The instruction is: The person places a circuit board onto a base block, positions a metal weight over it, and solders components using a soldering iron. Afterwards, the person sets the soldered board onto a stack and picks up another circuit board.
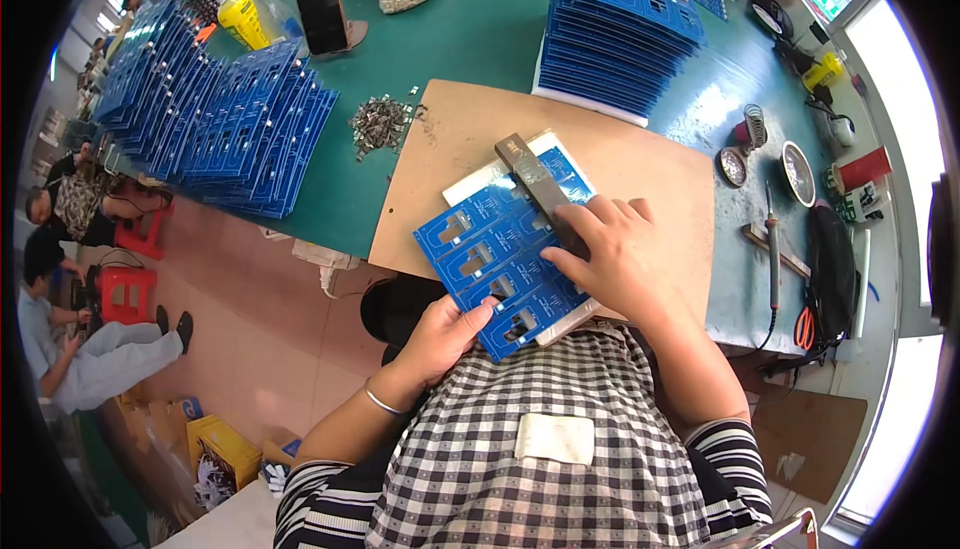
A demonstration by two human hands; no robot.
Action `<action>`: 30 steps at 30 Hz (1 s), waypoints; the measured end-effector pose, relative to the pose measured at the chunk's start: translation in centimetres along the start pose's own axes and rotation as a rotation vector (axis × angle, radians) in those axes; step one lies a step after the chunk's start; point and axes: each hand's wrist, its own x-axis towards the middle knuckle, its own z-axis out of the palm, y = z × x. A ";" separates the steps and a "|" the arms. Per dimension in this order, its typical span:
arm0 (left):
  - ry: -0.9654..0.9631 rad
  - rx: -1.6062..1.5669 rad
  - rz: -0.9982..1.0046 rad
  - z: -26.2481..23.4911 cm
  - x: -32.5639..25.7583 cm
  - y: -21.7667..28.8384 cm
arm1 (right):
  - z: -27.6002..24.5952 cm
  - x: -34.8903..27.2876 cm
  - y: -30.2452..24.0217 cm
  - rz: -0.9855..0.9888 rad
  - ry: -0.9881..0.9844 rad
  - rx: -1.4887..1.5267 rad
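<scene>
A blue circuit board panel with several rectangular cutouts lies tilted on a pale flat block, its near left part overhanging the board's front edge. My left hand pinches the panel's near left edge, thumb on top. Across the panel's upper face lies a dark, worn metal bar. My right hand grips the near end of that bar, with thumb and fingers on either side of it. The undersides of the left fingers are hidden by the panel.
Beneath is a brown work board on a green table. Stacks of blue panels stand behind and at the left. Small metal parts lie beside the board. A soldering iron and orange-handled scissors are at right.
</scene>
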 end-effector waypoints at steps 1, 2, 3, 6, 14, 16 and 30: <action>0.020 0.021 -0.001 0.0 0.0 0.1 | 0.1 0.6 -0.2 0.024 -0.064 -0.119; 0.013 0.024 -0.019 -0.1 0.0 0.2 | 0.3 1.2 -0.4 0.001 -0.001 -0.194; -0.001 0.006 -0.025 -0.3 -0.1 0.3 | 0.6 1.4 -0.2 -0.033 0.026 -0.184; -0.012 0.007 -0.058 -0.6 -0.1 -0.1 | 1.6 1.8 0.6 0.004 -0.003 -0.148; -0.095 -0.094 0.038 -0.8 -0.7 0.6 | -1.2 -0.5 4.2 0.234 0.190 0.293; -0.034 -0.060 0.092 -1.0 -1.9 1.9 | -3.0 -2.5 6.4 0.363 0.213 0.206; 1.214 1.308 0.844 -11.7 -6.5 24.6 | 0.0 -9.6 12.6 0.206 0.199 -0.204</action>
